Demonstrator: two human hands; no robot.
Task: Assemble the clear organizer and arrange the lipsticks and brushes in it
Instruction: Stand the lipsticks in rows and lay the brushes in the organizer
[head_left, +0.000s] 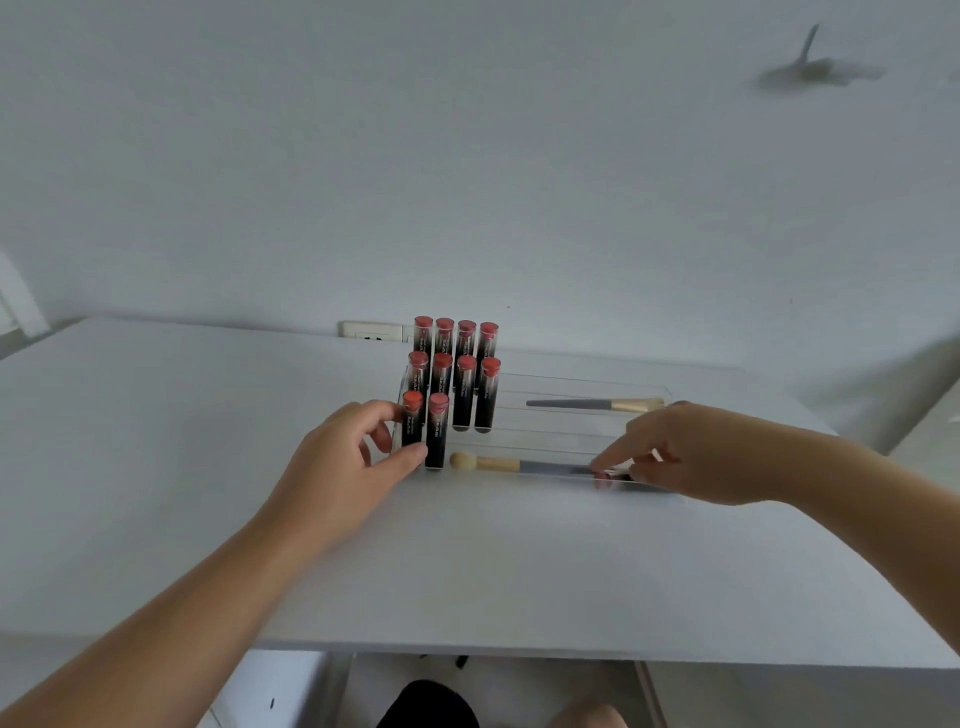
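Note:
A clear stepped organizer (561, 431) stands on the white table (467, 571). Several black lipsticks with red tops (464, 395) stand upright in three rows at its left end. A grey and gold brush (592, 404) lies in a rear channel on the right. A second brush (498, 463) with a round pale head lies in the front channel, head pointing left. My left hand (337, 467) grips the organizer's front left corner beside the lipsticks. My right hand (711, 452) pinches the handle end of the front brush with its fingertips.
A white wall socket (371, 331) sits on the wall just behind the organizer. The table's front edge (519, 652) is close to me, with floor and a dark shape below it. A smudged mark (815, 70) is on the wall at upper right.

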